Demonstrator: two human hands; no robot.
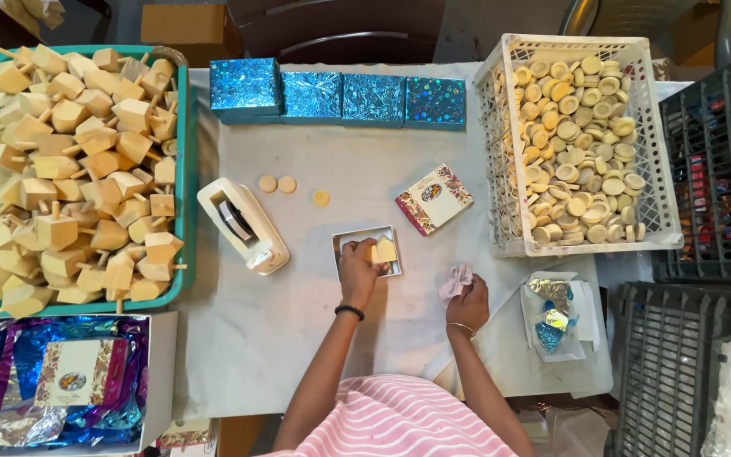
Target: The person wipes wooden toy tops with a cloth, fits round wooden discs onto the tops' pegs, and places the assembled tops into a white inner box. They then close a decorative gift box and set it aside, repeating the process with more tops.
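My left hand [359, 269] presses a pale wooden top [383, 250] into a small open white box [344, 241] in the middle of the table. My right hand [468, 303] holds a crumpled bit of pink tissue [456, 280] just to the right of that box. The box's patterned lid [433, 198] lies a little further back and to the right. Three small wooden discs [288, 184] rest on the white cloth behind the box.
A teal tray [183, 169] piled with wooden tops fills the left. A white tape dispenser [241, 224] stands beside it. Several shiny blue boxes [340, 98] line the back. A white crate [501, 169] of wooden discs and dark crates [712, 178] stand at right; foil wrappers [552, 322] lie nearby.
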